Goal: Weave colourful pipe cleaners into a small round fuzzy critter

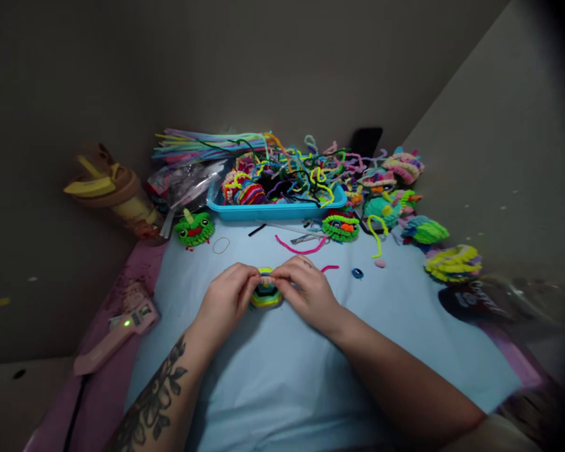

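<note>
My left hand and my right hand meet over the middle of the light blue cloth. Between them is a small round pipe-cleaner piece with yellow, green and dark rings. Fingertips of both hands pinch its far part, where a pale pink strip runs across. My fingers hide its sides. Just beyond my right hand lie a short pink pipe cleaner and a longer, curved pink pipe cleaner. A blue round eye piece rests farther right, near a small pink pad.
A blue tray heaped with pipe-cleaner scraps stands at the back. Green pipe-cleaner figures sit before it, with scissors between. A pink glue gun lies left, near a lidded cup; a clear plastic cup lies right.
</note>
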Demonstrator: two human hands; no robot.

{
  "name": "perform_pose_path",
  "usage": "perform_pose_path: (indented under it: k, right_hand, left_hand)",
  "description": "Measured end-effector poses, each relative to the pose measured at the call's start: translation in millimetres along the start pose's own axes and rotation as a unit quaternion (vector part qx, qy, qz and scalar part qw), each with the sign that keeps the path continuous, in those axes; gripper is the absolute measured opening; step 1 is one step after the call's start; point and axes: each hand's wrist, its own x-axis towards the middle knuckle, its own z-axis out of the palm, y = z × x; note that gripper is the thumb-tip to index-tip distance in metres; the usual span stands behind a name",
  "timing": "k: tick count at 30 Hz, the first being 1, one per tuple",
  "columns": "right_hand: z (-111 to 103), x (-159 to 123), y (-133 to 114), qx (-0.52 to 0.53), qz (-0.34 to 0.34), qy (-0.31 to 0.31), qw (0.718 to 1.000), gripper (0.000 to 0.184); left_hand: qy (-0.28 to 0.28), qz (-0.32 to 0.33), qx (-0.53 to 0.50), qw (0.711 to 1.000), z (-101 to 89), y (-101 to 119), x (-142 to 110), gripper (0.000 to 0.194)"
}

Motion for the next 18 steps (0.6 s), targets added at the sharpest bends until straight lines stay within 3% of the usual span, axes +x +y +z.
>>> perform_pose_path:
  k: [10,18]
  right_hand:
    - [1.9,-0.8,0.1,-0.023,-0.021,0.027,0.999,0.006]
    - [5.7,-4.0,-1.9,0.027,-0.007,0.053,0.998,0.009]
  left_hand:
    - [-0.006,-0.057,-0.065,0.996,1.6,9.1,0.5,0.01]
    - [0.054,-0.08,-0.108,0.989,4.4,9.9,-1.1,0.012]
